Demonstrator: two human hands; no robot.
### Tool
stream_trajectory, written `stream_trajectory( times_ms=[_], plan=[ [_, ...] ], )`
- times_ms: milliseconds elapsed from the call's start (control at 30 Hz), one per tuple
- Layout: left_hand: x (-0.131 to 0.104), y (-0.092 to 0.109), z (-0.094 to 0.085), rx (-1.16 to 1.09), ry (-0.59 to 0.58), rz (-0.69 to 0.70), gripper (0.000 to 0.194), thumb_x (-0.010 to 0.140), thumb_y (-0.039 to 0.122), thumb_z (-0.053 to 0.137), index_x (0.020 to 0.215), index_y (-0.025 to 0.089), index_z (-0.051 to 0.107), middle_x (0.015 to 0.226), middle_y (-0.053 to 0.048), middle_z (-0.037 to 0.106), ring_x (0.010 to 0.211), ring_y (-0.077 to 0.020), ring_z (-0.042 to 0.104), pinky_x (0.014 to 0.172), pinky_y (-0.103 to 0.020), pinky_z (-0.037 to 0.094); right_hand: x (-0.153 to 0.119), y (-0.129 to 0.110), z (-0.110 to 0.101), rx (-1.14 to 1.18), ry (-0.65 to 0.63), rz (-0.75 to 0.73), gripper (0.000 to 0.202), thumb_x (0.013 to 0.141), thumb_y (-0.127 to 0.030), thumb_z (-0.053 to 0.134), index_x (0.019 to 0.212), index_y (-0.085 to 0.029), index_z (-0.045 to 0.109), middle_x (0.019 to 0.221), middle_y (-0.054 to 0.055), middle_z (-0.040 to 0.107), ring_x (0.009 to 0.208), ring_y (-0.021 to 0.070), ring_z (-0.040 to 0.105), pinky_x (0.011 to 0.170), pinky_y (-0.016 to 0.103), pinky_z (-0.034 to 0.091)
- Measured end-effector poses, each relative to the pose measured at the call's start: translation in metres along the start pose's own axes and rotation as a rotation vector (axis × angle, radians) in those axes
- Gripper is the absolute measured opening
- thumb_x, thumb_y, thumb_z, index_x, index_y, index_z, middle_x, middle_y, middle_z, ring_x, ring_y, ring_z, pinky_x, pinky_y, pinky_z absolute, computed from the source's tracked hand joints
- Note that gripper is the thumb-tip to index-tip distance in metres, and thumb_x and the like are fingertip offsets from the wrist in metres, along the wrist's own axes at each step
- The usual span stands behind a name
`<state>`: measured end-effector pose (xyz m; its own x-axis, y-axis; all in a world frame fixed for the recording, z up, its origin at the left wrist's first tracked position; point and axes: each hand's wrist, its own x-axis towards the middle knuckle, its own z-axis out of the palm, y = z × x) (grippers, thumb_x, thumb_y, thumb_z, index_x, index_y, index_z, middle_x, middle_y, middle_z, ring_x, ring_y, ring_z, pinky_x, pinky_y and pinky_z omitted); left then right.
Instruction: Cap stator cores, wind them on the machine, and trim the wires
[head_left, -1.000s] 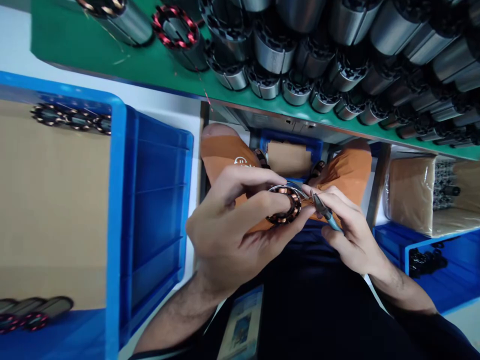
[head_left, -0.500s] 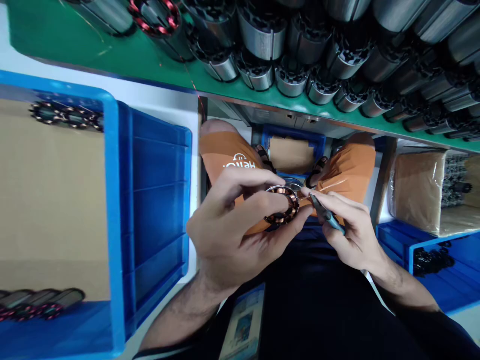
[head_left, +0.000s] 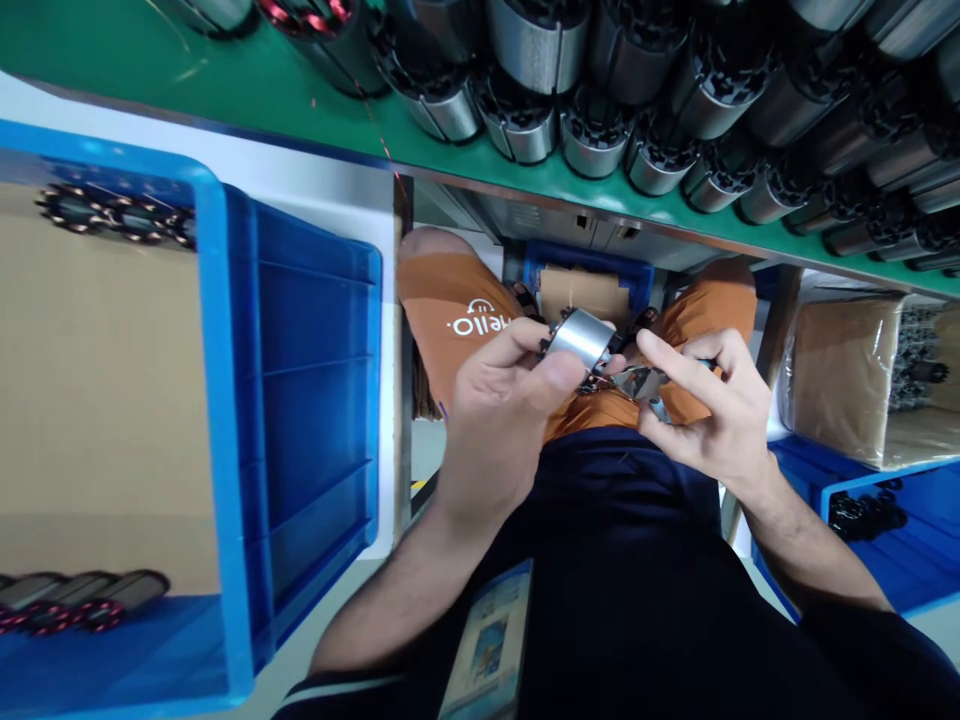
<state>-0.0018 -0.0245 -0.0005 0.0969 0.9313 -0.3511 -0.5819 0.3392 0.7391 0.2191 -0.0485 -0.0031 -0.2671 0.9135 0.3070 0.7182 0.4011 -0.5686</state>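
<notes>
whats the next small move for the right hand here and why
Probably ease the pliers in the right hand slightly toward the lower end of the metal core, with the left hand steadying it. The pliers' head already points at that end, where thin copper-coloured wire seems to show; whether they touch is too small to tell.

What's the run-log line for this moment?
left grip: holds metal core | right grip: holds pliers beside it | green bench: similar cores in rows
</notes>
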Motion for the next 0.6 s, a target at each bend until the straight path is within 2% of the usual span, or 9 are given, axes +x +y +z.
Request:
stream_trajectory(
  times_ms=[67, 167, 400, 500, 600],
  plan=[
    [0.0, 0.0, 0.005, -0.03, -0.02, -0.043, 0.032, 0.091, 0.05, 0.106, 0.092, 0.024, 0.088, 0.092, -0.002, 0.087, 0.082, -0.0191, 0.085, 0.086, -0.032, 0.075, 0.004, -0.003, -0.001, -0.035, 0.027, -0.036, 0.07, 0.102, -0.019, 0.08, 0.168, -0.041, 0.075, 0.104, 0.004, 0.06, 0.094, 0.0219, 0.066, 0.081, 0.037, 0.061],
    [-0.003, -0.003, 0.006, -0.04, -0.049, -0.05, 0.021, 0.096, 0.041, 0.103, 0.098, 0.024, 0.091, 0.096, -0.002, 0.087, 0.088, -0.018, 0.084, 0.089, -0.03, 0.072, 0.011, -0.008, -0.003, -0.039, 0.041, -0.049, 0.072, 0.105, -0.024, 0.084, 0.172, -0.044, 0.071, 0.102, 0.004, 0.061, 0.093, 0.0221, 0.067, 0.08, 0.038, 0.061],
    [-0.006, -0.005, 0.002, -0.044, -0.088, -0.056, 0.015, 0.101, 0.039, 0.099, 0.102, 0.026, 0.09, 0.098, -0.001, 0.085, 0.088, -0.0161, 0.081, 0.086, -0.029, 0.069, 0.009, -0.008, -0.009, 0.069, 0.005, 0.021, 0.077, 0.112, -0.022, 0.081, 0.179, -0.053, 0.061, 0.103, 0.002, 0.062, 0.087, 0.0185, 0.065, 0.07, 0.032, 0.056],
    [-0.002, -0.009, 0.006, -0.021, -0.05, -0.047, 0.025, 0.097, 0.043, 0.103, 0.097, 0.023, 0.088, 0.094, -0.002, 0.084, 0.085, -0.0164, 0.08, 0.084, -0.028, 0.069, 0.007, -0.005, -0.008, 0.154, -0.055, 0.052, 0.074, 0.114, -0.024, 0.08, 0.179, -0.052, 0.061, 0.104, 0.002, 0.061, 0.087, 0.0173, 0.064, 0.071, 0.031, 0.057],
    [0.002, -0.016, 0.009, -0.014, 0.069, -0.031, 0.036, 0.09, 0.051, 0.107, 0.092, 0.022, 0.085, 0.092, -0.001, 0.083, 0.083, -0.0167, 0.081, 0.085, -0.029, 0.072, 0.009, -0.003, -0.004, 0.202, -0.138, 0.12, 0.064, 0.117, -0.028, 0.076, 0.178, -0.044, 0.066, 0.1, 0.001, 0.061, 0.086, 0.0177, 0.063, 0.078, 0.031, 0.061]
  ],
)
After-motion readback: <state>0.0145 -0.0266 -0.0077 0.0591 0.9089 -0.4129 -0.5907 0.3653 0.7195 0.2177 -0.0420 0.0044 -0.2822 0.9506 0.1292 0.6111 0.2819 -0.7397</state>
